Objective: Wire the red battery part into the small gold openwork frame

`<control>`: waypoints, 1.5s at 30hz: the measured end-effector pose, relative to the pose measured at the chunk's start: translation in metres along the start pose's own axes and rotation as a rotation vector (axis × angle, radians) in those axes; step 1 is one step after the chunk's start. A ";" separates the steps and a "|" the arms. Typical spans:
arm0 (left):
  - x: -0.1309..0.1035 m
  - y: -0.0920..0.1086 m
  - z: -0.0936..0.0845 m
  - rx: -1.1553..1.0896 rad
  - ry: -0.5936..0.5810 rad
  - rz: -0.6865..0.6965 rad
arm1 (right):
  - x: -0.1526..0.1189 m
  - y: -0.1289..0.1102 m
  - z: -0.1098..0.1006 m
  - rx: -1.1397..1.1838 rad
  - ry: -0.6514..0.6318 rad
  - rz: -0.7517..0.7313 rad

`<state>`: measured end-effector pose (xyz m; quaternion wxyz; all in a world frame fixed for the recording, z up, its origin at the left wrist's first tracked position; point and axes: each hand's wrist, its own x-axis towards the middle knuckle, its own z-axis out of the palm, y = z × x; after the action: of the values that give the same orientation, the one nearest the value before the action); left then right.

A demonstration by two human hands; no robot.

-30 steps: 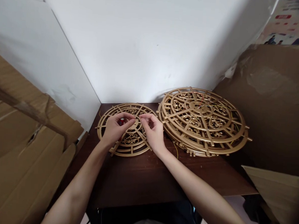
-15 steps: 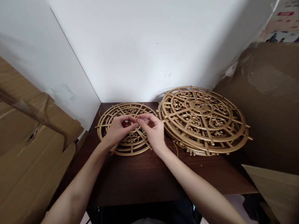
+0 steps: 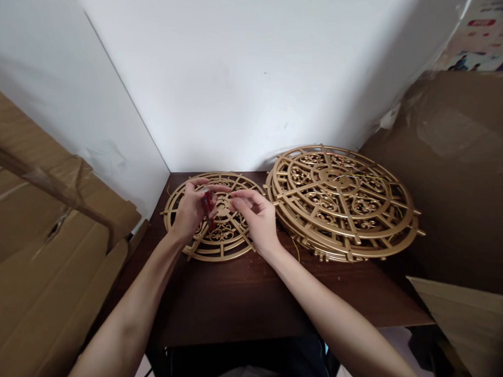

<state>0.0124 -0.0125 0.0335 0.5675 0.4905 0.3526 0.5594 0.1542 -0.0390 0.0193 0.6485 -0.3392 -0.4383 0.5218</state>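
Over the left part of a round gold openwork panel [image 3: 220, 253], my left hand [image 3: 191, 210] holds a small red tool [image 3: 208, 202], blurred, against its palm, with the index finger stretched out to the right. My right hand [image 3: 253, 212] is at the panel's right side, thumb and fingertips pinched together; what they hold, if anything, is too small to tell. The fingertips of the two hands are close to each other above the panel's centre. The panel lies flat on a dark brown table [image 3: 228, 305].
A stack of larger gold round panels [image 3: 345, 244] with thin yellow and red wires on top stands to the right. Cardboard [image 3: 41, 245] fills the left side, and a big carton [image 3: 457, 193] the right. A white wall [image 3: 240, 86] rises behind.
My left hand has parted from my right fingertips and turned, moving slightly left, and the red tool now shows more. My right hand has stayed nearly in place.
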 end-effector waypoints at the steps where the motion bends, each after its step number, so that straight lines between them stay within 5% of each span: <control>1: 0.000 -0.002 0.000 -0.014 -0.002 0.017 | 0.000 0.000 0.000 0.015 -0.009 0.022; 15: -0.008 0.004 0.002 0.388 -0.086 0.118 | 0.001 -0.001 0.001 0.035 -0.085 0.126; 24: -0.011 0.006 0.005 0.415 -0.112 0.138 | 0.002 0.001 0.000 -0.042 0.034 0.078; 45: -0.011 0.007 0.003 0.474 -0.163 0.138 | 0.000 0.001 -0.002 -0.166 0.029 0.001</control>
<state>0.0118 -0.0245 0.0389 0.4239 0.6761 0.3928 0.4571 0.1560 -0.0390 0.0171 0.6241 -0.3994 -0.4705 0.4792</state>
